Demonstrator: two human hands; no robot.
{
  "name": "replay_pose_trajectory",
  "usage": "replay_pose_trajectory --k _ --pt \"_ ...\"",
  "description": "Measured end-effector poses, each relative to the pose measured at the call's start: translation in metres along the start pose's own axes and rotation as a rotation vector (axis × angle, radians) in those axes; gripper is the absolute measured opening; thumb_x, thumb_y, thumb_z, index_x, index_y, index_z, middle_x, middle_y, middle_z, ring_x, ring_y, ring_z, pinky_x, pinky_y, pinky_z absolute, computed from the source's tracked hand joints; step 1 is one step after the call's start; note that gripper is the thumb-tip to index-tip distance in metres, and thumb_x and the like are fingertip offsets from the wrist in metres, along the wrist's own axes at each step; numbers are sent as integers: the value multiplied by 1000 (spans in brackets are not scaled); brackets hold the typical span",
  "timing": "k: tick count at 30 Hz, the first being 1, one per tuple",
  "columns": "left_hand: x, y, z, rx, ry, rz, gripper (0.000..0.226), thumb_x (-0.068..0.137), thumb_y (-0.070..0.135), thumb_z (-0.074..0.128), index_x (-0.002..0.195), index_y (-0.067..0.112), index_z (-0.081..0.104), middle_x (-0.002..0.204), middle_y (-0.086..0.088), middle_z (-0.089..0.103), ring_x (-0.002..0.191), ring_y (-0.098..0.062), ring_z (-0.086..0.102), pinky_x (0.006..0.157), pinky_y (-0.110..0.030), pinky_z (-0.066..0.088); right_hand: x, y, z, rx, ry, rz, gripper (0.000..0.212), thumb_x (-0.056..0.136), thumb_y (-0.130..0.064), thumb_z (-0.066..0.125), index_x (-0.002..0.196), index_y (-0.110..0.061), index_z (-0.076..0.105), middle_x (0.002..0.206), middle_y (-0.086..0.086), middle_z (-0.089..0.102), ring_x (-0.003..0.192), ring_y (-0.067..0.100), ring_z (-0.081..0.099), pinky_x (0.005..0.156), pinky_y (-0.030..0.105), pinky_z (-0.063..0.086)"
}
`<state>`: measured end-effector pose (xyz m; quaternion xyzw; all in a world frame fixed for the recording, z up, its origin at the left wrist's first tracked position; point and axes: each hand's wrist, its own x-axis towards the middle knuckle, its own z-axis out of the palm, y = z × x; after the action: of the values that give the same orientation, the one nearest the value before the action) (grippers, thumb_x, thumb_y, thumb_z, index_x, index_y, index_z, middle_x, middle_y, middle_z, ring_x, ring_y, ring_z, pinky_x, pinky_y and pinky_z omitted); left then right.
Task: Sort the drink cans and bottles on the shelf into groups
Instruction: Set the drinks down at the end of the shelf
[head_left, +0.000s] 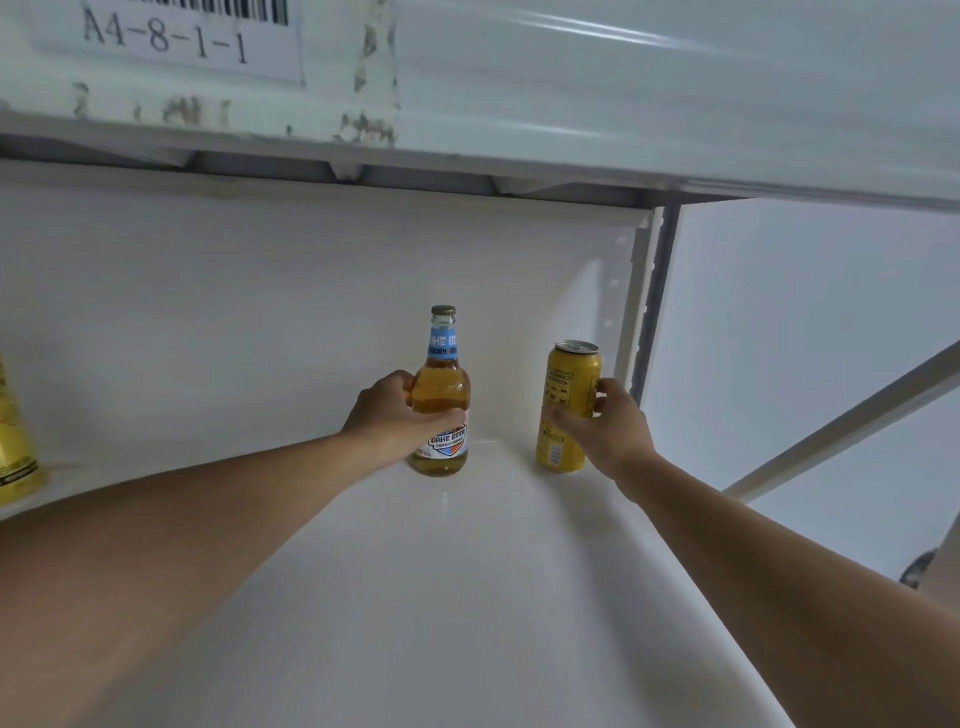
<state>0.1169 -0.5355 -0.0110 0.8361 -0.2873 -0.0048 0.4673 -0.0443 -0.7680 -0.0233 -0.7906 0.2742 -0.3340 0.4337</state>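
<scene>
Both arms are stretched out over the white shelf (467, 597), one hand on each drink. The left hand (395, 415) is wrapped around the bottle (441, 395), thumb across the front just above the lower label, fingers curled round the far side, clamped firmly on the glass. The bottle stands upright near the back of the shelf, amber liquid inside, a blue neck label, a cap on top, its base on or just at the shelf surface, hard to tell which. To its right, set apart by a clear gap, stands the yellow can (569, 408), upright too, tab end up, close to the shelf's right upright post (644, 306). The right hand (602, 426) has it from the right side: thumb on the near face, fingertips hooked round the far edge, closed around the can's middle. Over at the far left edge, another yellow can (15, 447) sits on the same shelf, only partly in view and well apart from the two being held. Overhead, the upper shelf beam (623, 78) carries a paper label (166, 36) reading A4-8-1-1 under a barcode, with chipped paint beside it
</scene>
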Motion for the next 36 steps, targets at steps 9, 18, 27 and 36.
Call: replay_pose_trajectory --k 9,18,27,36 --pt "5 -4 1 22 -41 -8 57 81 52 88 127 27 66 116 8 73 103 -14 71 73 -25 51 1 2 0 -11 -17 -5 75 83 -47 87 145 -23 53 131 -2 67 116 23 67 98 48 60" --pt "-3 -5 0 0 -70 -51 63 75 64 88 122 27 69 113 9 75 108 -17 72 90 -35 57 -8 6 1 -35 -49 21 75 87 -52 82 148 -24 49 134 -1 66 112 21 67 82 37 58" --pt "-25 -7 -23 200 -122 -32 110 81 74 79 166 22 32 157 1 53 135 -22 57 100 -33 45 -26 4 -18 -295 -100 33 108 86 -70 74 167 -21 23 161 10 50 134 31 60 102 49 58" --pt "-70 1 -59 688 -115 95 95 89 90 44 161 29 39 163 3 48 144 -25 52 106 -42 49 -66 -21 -34 -636 -137 -70 89 91 -82 50 159 -26 40 155 3 56 135 27 58 102 47 54"
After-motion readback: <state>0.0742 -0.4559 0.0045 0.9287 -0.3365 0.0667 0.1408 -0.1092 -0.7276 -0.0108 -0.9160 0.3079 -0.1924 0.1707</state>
